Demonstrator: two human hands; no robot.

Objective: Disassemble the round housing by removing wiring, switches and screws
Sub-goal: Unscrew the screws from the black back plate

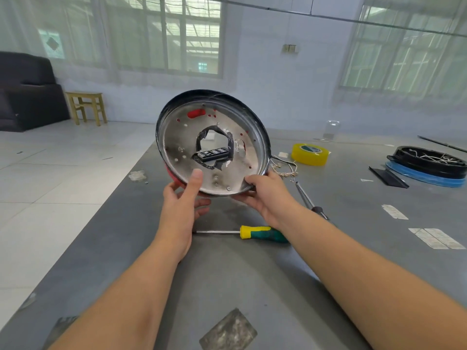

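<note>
I hold the round housing (222, 168) tilted up above the grey table (242, 279), its silver inner face toward me. It has a black rim, a red outer side, and a ragged centre hole edged with black tape. Through the hole a black block with white markings (211, 154) shows. My left hand (183, 198) grips the lower left edge, thumb on the inner face. My right hand (265, 192) grips the lower right rim. Screws sit in the plate near the bottom (228, 188).
A yellow-and-green screwdriver (257, 233) lies under my arms, a second dark-handled one (310, 200) to the right. Loose wires (284, 168), a yellow tape roll (310, 154) and a black-and-blue round part (429, 165) lie further right. The table's left edge drops to a tiled floor.
</note>
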